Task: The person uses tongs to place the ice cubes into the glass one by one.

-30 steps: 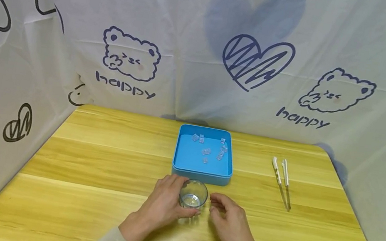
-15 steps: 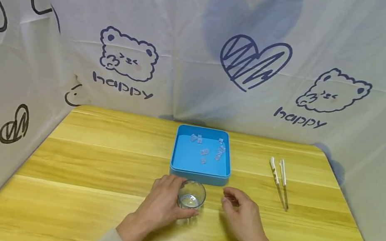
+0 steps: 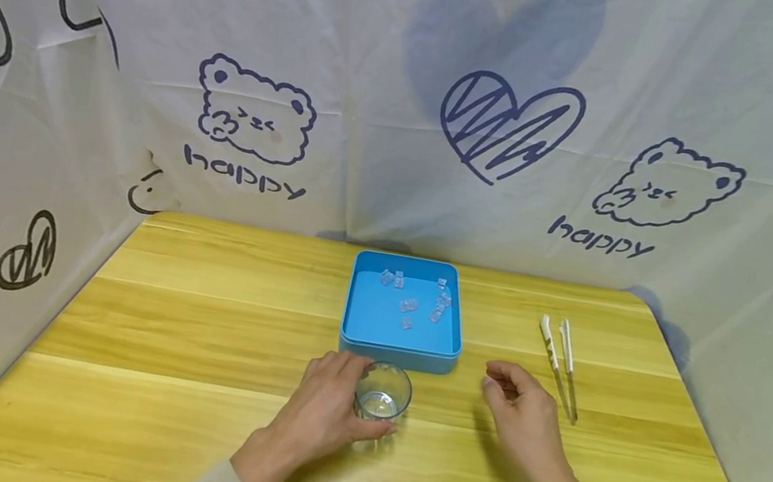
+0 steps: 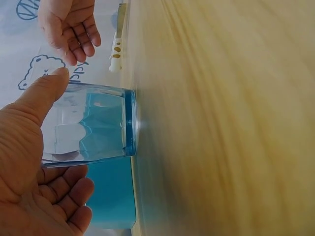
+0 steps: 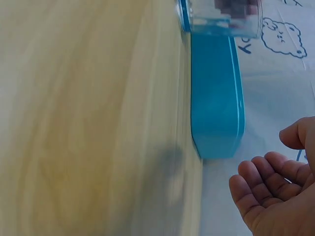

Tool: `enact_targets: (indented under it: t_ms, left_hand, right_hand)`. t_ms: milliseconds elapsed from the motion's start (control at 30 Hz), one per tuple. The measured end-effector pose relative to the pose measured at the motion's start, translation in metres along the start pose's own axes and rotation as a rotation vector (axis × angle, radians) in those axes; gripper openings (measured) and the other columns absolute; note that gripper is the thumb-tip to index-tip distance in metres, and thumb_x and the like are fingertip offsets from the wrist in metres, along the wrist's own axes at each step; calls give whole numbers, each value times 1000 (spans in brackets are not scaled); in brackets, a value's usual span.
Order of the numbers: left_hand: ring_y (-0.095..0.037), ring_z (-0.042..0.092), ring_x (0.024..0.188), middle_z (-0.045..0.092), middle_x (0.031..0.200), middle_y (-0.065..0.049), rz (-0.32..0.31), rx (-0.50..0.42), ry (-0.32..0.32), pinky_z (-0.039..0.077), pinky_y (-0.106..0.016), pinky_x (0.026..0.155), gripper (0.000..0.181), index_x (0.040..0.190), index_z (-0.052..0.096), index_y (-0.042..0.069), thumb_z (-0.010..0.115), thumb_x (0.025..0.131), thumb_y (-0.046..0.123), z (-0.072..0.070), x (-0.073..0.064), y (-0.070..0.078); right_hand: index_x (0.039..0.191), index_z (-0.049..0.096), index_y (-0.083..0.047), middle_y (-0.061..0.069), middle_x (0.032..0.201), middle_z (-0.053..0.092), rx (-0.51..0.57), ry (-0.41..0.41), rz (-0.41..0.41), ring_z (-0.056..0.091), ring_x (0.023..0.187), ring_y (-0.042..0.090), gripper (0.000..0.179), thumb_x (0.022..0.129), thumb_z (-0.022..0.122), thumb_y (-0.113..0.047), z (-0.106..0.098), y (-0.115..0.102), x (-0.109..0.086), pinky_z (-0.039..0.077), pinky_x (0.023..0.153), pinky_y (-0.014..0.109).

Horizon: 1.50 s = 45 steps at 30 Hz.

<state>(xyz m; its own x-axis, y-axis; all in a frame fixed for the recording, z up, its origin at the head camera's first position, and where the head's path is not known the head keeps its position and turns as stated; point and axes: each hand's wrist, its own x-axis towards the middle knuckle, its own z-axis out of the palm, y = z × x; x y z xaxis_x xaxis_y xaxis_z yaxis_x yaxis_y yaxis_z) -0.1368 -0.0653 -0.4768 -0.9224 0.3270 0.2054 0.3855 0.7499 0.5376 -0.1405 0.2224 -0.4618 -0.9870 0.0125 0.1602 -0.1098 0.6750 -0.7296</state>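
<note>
A clear drinking glass [image 3: 383, 392] stands upright on the table, just in front of a blue tray. My left hand [image 3: 322, 408] holds it from the left, thumb on the near side and fingers around the far side. In the left wrist view the glass [image 4: 93, 125] sits between thumb and fingers, its base on the wood. My right hand [image 3: 525, 419] hovers above the table, right of the glass, with loosely bent fingers and nothing in them. Nearest to it lies a pair of tongs [image 3: 559, 368] with white handles and metal arms. Several clear cubes [image 3: 409, 305] lie in the tray.
The square blue tray [image 3: 399, 356] stands at the middle of the wooden table [image 3: 193, 312]. Behind and at both sides hangs a white cloth [image 3: 388, 39] with bear and heart drawings.
My right hand has moved away from the glass, to the right and slightly forward, nearer the tongs. The left hand keeps its hold on the glass, which stays in place.
</note>
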Motion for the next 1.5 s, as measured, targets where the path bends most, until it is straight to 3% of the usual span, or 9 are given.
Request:
enact_targets:
  t_ms: [300,467,933,1033,1267,1367,1500]
  left_hand:
    - [-29,61,116,68,124,-10,-6,-15,-1,43,-51,108,82,132,62,5,94,74,53,2,1,-3]
    - [-29,61,115,68,125,-10,-6,-24,-2,43,-51,109,82,133,61,5,94,75,53,1,1,-3]
    - [-29,61,116,67,125,-10,-22,-48,-14,42,-52,109,82,134,60,5,94,75,51,1,1,-4]
    - [-29,61,116,67,125,-10,-22,-52,-16,42,-52,109,82,134,60,5,94,75,51,1,1,-4]
    - [-28,61,114,67,124,-9,-20,-44,-11,42,-51,107,80,133,61,6,94,75,52,2,2,-4]
    - [-28,61,114,68,124,-9,-19,-38,-10,43,-51,107,80,132,61,6,94,75,52,2,2,-4]
    - [-28,61,115,68,125,-10,-20,-39,-12,43,-51,109,81,133,61,6,93,75,52,1,1,-4]
  right_hand:
    - [133,67,-1,13,120,73,-3,17,44,67,107,26,35,110,57,-25,-13,8,6,54,88,33]
    - [131,68,-2,14,117,74,-35,65,37,68,105,28,34,109,57,-27,-24,14,11,54,86,34]
    - [120,70,7,20,99,73,-280,217,29,68,84,35,36,105,63,-25,-54,49,36,53,73,51]
    - [120,69,10,25,101,71,-341,198,57,67,82,40,39,104,63,-25,-59,57,39,52,71,55]
    - [121,65,16,37,108,68,-436,49,192,67,86,50,51,104,61,-32,-67,69,42,53,71,59]
    - [114,67,16,34,97,71,-455,5,220,67,75,43,51,105,62,-34,-67,73,41,53,64,54]
    - [91,68,6,19,73,65,-457,-30,257,57,60,29,45,104,61,-36,-66,76,42,44,52,42]
